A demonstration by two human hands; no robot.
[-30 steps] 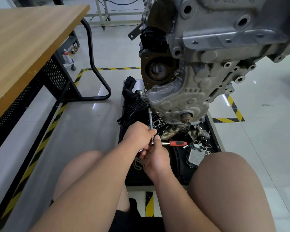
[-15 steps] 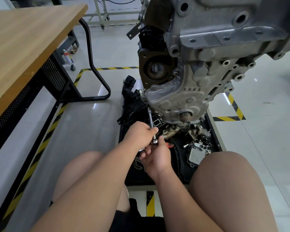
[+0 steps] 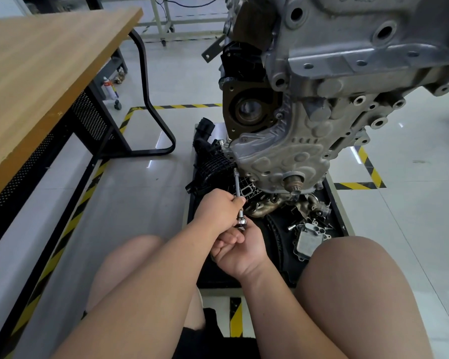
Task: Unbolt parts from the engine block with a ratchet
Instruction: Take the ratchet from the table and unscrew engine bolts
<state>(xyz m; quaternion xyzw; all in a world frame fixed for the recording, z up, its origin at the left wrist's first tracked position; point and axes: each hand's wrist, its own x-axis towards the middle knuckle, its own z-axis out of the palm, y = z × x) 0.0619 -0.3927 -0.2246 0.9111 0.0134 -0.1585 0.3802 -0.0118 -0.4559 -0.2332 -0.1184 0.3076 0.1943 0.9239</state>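
A grey engine block (image 3: 322, 104) hangs above a black parts tray (image 3: 332, 193). A ratchet with a long chrome extension (image 3: 237, 187) runs up to a bolt at the lower left edge of the block's cover. My left hand (image 3: 215, 211) pinches the extension near its lower end. Just below, my right hand (image 3: 240, 251) grips the ratchet handle, which is hidden in the palm; only the chrome head (image 3: 242, 222) shows.
In the tray lie a black plastic manifold (image 3: 213, 161), a brown exhaust manifold (image 3: 267, 204), a grey cast cover (image 3: 309, 240) and several small parts. A wooden workbench (image 3: 36, 81) stands left on black legs. My bare knees frame the tray. Yellow-black tape marks the floor.
The red ratchet handle, which stuck out to the right one second ago, has swung toward me and is now covered by my right hand. My left hand stays on the extension.
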